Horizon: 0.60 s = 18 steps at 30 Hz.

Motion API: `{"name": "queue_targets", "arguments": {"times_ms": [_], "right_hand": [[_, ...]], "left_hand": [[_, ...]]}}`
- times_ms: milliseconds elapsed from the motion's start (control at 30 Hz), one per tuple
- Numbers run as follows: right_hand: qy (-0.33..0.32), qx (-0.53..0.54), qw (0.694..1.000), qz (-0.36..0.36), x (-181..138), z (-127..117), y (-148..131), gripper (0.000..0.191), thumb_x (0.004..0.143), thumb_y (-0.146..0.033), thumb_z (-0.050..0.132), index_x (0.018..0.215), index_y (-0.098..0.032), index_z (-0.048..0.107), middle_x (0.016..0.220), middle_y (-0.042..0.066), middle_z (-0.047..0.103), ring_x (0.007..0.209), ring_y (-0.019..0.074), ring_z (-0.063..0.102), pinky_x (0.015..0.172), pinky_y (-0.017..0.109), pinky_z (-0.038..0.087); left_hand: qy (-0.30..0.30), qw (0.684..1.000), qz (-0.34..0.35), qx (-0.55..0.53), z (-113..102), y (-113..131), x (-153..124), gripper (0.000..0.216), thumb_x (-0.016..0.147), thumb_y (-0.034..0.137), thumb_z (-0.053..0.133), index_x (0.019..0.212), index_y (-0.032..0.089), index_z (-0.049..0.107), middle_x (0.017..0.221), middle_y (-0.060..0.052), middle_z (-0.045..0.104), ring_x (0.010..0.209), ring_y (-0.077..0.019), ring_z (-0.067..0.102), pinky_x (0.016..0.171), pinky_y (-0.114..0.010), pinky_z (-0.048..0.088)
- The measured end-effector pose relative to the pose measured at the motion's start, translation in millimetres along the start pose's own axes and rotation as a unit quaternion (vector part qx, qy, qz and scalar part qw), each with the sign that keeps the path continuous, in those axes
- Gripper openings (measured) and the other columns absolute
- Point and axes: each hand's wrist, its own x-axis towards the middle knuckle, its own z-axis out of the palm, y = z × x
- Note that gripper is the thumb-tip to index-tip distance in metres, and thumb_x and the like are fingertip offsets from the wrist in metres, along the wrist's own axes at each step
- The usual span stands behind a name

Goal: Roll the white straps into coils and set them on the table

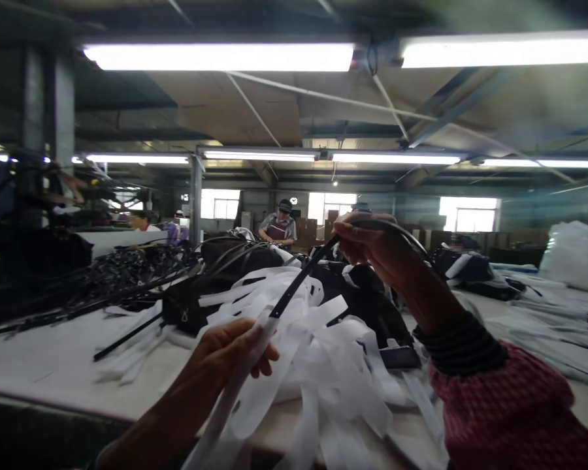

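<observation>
My left hand (225, 356) is closed around a long white strip (225, 398), which runs from the fingertips down past the wrist. A flat black strip (298, 281) with small holes near its lower end meets the white strip at these fingers. Whether it lies inside the white strip or against it, I cannot tell. Raised on the right, my right hand (372, 245) pinches the black strip, which bends over the hand and back along the forearm. Below and between the hands lies a loose heap of white strips (323, 352).
Black fabric pieces (377, 303) lie behind the heap on the pale table (44, 365). To the left is a tangle of black straps (127, 267). A person (279, 225) works further back. A bulging white plastic bag (575, 254) stands at the right.
</observation>
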Motion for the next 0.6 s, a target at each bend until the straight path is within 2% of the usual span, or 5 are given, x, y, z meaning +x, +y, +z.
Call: {"name": "queue_targets", "arguments": {"times_ms": [167, 267, 367, 500, 600], "right_hand": [[-0.092, -0.036, 0.995, 0.009, 31.4, 48.9, 1.1, 0.03, 0.081, -0.038, 0.082, 0.065, -0.016, 0.066, 0.054, -0.001, 0.059, 0.041, 0.008, 0.044, 0.039, 0.024, 0.03], [-0.221, -0.004, 0.975, 0.019, 34.6, 83.6, 16.4, 0.033, 0.085, -0.041, 0.078, 0.066, -0.017, 0.066, 0.055, -0.002, 0.057, 0.045, 0.0077, 0.045, 0.042, 0.022, 0.032], [-0.311, 0.068, 0.944, 0.082, 29.9, 91.1, 33.0, 0.031, 0.09, -0.045, 0.074, 0.079, -0.016, 0.071, 0.064, -0.001, 0.06, 0.051, 0.0078, 0.049, 0.043, 0.019, 0.032], [-0.214, 0.163, 0.954, 0.135, 33.1, 51.0, 46.2, 0.036, 0.083, -0.04, 0.083, 0.111, -0.02, 0.073, 0.085, 0.003, 0.07, 0.056, 0.0065, 0.051, 0.041, 0.016, 0.03], [-0.067, 0.176, 0.978, 0.093, 45.2, 28.2, 44.9, 0.03, 0.074, -0.039, 0.09, 0.088, -0.017, 0.073, 0.075, 0.001, 0.068, 0.052, 0.0053, 0.049, 0.039, 0.017, 0.032]], "left_hand": [[0.12, 0.99, 0.028, -0.065, 0.3, 21.5, 11.7, 0.037, 0.084, 0.049, 0.075, 0.085, 0.013, 0.078, 0.081, -0.01, 0.076, 0.064, -0.016, 0.065, 0.062, -0.023, 0.05], [0.137, 0.985, 0.075, -0.074, 1.0, 39.6, 25.7, 0.032, 0.083, 0.046, 0.075, 0.088, 0.014, 0.075, 0.078, -0.009, 0.075, 0.063, -0.0164, 0.065, 0.06, -0.024, 0.051], [0.15, 0.981, 0.113, -0.048, -9.7, 41.8, 31.5, 0.032, 0.084, 0.046, 0.072, 0.078, 0.015, 0.068, 0.061, 0.0, 0.063, 0.05, -0.009, 0.05, 0.047, -0.017, 0.037], [0.196, 0.973, 0.112, 0.036, -39.1, 23.2, 22.9, 0.043, 0.084, 0.05, 0.072, 0.065, 0.015, 0.056, 0.053, 0.007, 0.042, 0.046, -0.0048, 0.033, 0.044, -0.015, 0.023], [0.182, 0.976, 0.092, 0.074, -52.4, 21.2, 18.9, 0.042, 0.085, 0.052, 0.071, 0.068, 0.014, 0.061, 0.053, 0.004, 0.053, 0.046, -0.0069, 0.041, 0.046, -0.017, 0.032]]}}
